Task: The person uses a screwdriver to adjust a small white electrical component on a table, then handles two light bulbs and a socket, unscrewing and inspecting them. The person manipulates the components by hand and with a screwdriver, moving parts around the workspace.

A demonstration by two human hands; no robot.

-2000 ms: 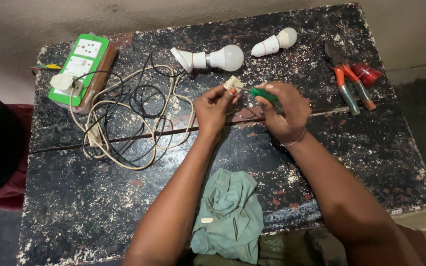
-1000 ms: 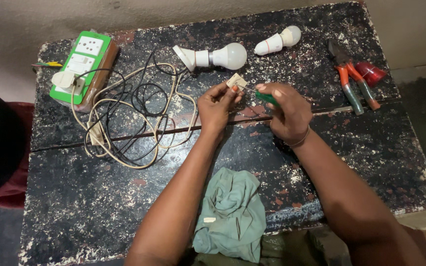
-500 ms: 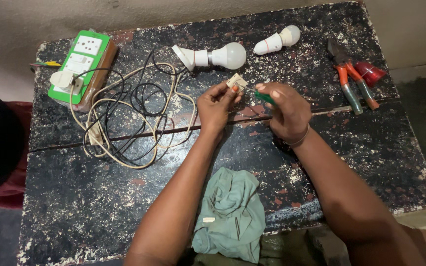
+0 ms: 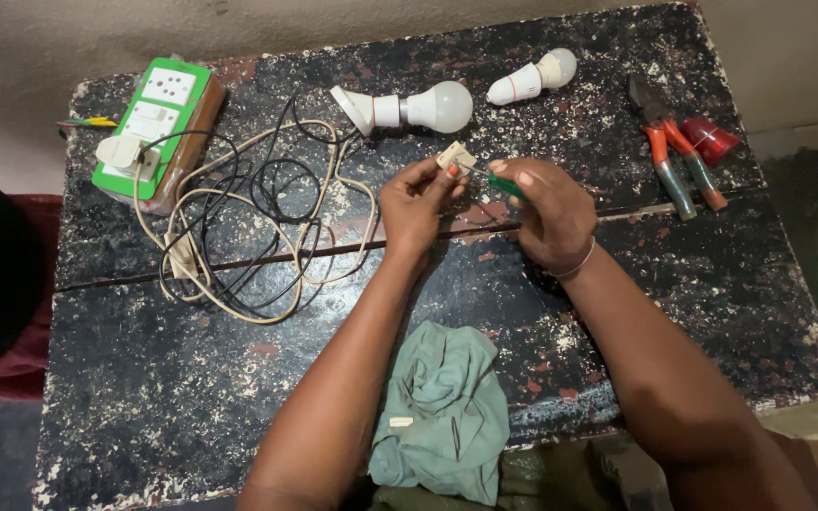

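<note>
A: What is the left hand (image 4: 416, 201) doing?

B: Its fingertips are pinched on a small pale square part (image 4: 453, 156), held just above the black, paint-flecked table (image 4: 191, 397), near the middle of its far half.

A: And the right hand (image 4: 549, 210)?

B: It is curled tight around a green-handled screwdriver (image 4: 502, 184). The thin shaft points left, and its tip meets the small part between the two hands. There is a thin bangle on that wrist.

A: What lies close by?

B: Just beyond the hands, a white bulb (image 4: 409, 109) lies on its side, and a second, smaller bulb (image 4: 532, 79) lies to its right. Further right sit pliers (image 4: 666, 151) with orange and green grips, touching a red cap (image 4: 712, 142).

A: And on the left?

B: A green and white socket board (image 4: 149, 128) with a white plug in it, at the far left corner. Tangled black and cream cables (image 4: 248, 227) spread from it towards the left hand. A crumpled green cloth (image 4: 442, 412) lies at the near edge, between the forearms.
</note>
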